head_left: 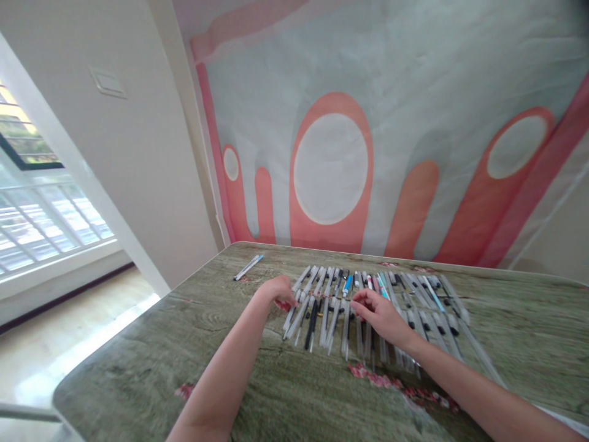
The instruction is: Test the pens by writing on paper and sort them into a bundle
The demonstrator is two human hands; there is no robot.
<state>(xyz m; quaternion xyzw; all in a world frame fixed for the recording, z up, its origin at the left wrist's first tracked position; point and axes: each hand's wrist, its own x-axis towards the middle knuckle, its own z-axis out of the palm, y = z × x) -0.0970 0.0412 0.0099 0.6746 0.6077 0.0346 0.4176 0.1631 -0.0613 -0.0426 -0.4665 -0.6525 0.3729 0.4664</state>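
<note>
Several pens (331, 301) lie side by side in two rows across a table covered with a green patterned cloth (193, 344). My left hand (276, 290) rests at the left end of the rows, fingers curled down onto the pens there. My right hand (380, 313) lies over the middle of the rows, fingers bent and pinched together at a pen. What either hand holds is too small to make out. One white and blue pen (247, 267) lies alone at the far left of the table.
A large pink and grey hanging (331, 166) covers the wall behind the table. A window (41, 209) and a white wall are at the left, with pale floor below. The table's left edge (138, 319) runs diagonally.
</note>
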